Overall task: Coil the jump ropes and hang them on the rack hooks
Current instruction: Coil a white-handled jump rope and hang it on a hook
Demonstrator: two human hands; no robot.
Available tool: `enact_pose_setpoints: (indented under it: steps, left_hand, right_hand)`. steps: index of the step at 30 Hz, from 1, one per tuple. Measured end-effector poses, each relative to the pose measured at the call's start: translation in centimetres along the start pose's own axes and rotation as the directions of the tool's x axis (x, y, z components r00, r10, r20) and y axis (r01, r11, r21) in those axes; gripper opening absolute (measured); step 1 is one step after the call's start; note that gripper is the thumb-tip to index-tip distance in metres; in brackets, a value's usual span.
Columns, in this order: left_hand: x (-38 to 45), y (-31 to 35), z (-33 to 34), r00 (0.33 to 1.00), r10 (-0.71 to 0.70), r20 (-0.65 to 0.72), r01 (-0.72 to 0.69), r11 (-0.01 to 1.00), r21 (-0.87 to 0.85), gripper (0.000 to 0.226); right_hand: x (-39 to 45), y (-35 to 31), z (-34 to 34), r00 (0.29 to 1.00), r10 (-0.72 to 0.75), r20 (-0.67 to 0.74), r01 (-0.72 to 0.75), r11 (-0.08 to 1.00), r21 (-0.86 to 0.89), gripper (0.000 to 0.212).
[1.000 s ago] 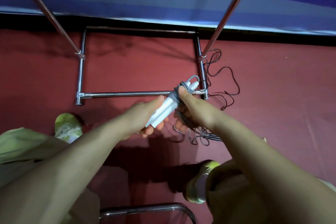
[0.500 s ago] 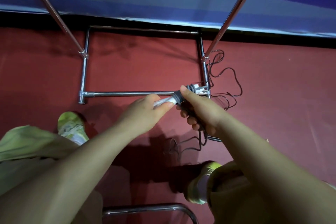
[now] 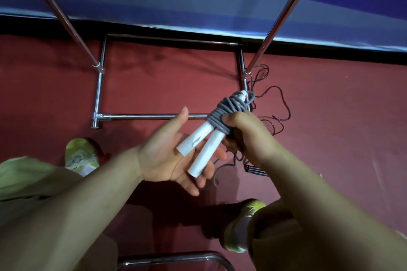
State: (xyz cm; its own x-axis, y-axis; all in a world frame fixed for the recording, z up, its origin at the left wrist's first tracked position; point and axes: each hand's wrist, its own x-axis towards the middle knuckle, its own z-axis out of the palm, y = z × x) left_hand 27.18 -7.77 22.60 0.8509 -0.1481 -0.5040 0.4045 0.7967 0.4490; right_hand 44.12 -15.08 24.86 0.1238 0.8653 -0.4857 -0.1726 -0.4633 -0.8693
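1. The right hand (image 3: 246, 132) grips the jump rope (image 3: 222, 114) at its wrapped middle, the thumb pressed on the grey cord coils and the fingers curled underneath.
2. The rope's two white handles (image 3: 202, 145) lie side by side and point down and left, their free ends resting across the fingers of the left hand (image 3: 171, 156).
3. The left hand is released: palm up, fingers nearly straight, thumb raised, only supporting the handles.
4. The grey cord is wound several times round the upper part of both handles, and a small loop sticks out past their top ends.
5. The bundle is held in the air above the red floor (image 3: 341, 127), in front of the near right corner of the chrome rack (image 3: 141, 116) base.
6. A thin dark rope (image 3: 277, 103) lies loosely tangled on the floor beside that corner; its handles may be the dark bars just below the right wrist, though this is hard to make out.
7. Yellow-green shoes (image 3: 80, 155) stand on the floor at either side.
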Motion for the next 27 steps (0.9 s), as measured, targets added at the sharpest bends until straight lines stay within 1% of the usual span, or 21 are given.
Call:
enact_pose_setpoints:
  steps: [1,3,5,7,10,13,18,20,22,24,27]
  left_hand:
    - [0.0,0.0,0.0,1.000,0.001,0.016,-0.001,1.000,0.003,0.098]
    - [0.0,0.0,0.1,0.999,0.037,-0.029,-0.035,0.998,0.057,0.090]
    - [0.1,0.1,0.5,0.979,0.114,-0.170,-0.088,0.984,0.152,0.080]
    - [0.3,0.1,0.9,0.930,0.183,-0.320,-0.104,0.963,0.247,0.073]
    - [0.7,0.0,1.4,0.865,0.227,-0.448,-0.082,0.944,0.319,0.069]
    - [1.1,0.0,1.5,0.799,0.260,-0.542,-0.055,0.929,0.365,0.067]
    - [1.8,0.3,1.9,0.711,0.292,-0.639,-0.037,0.924,0.381,0.063]
    - [2.0,0.4,1.7,0.672,0.320,-0.667,0.004,0.900,0.436,0.061]
    - [2.0,0.3,1.1,0.636,0.384,-0.669,0.065,0.838,0.542,0.056]
    - [1.7,0.1,0.6,0.606,0.449,-0.657,0.133,0.757,0.639,0.052]
    - [1.5,-0.1,0.3,0.571,0.512,-0.642,0.197,0.674,0.712,0.047]
  right_hand:
    - [-0.1,0.1,-0.1,1.000,-0.012,0.023,0.012,1.000,0.003,0.015]
    - [0.0,0.1,-0.3,0.998,-0.018,0.067,0.020,1.000,-0.020,0.018]
    - [0.1,0.0,-0.7,0.993,0.016,0.114,-0.010,0.999,-0.051,0.025]
    - [0.1,-0.1,-1.0,0.987,0.071,0.148,-0.059,0.995,-0.082,0.027]
    - [0.1,-0.1,-1.1,0.983,0.148,0.107,-0.128,0.977,-0.172,0.033]
    - [0.1,0.3,-0.8,0.985,0.166,0.054,-0.149,0.960,-0.235,0.037]
    - [0.1,0.6,-0.4,0.985,0.163,-0.064,-0.175,0.925,-0.336,0.048]
    - [0.2,0.8,-0.3,0.977,0.174,-0.121,-0.207,0.910,-0.359,0.051]
    - [0.2,0.8,-0.1,0.973,0.185,-0.137,-0.223,0.908,-0.355,0.052]
    - [0.1,0.6,0.2,0.975,0.188,-0.118,-0.218,0.917,-0.334,0.051]
    - [0.0,0.3,0.4,0.978,0.195,-0.079,-0.208,0.947,-0.246,0.050]
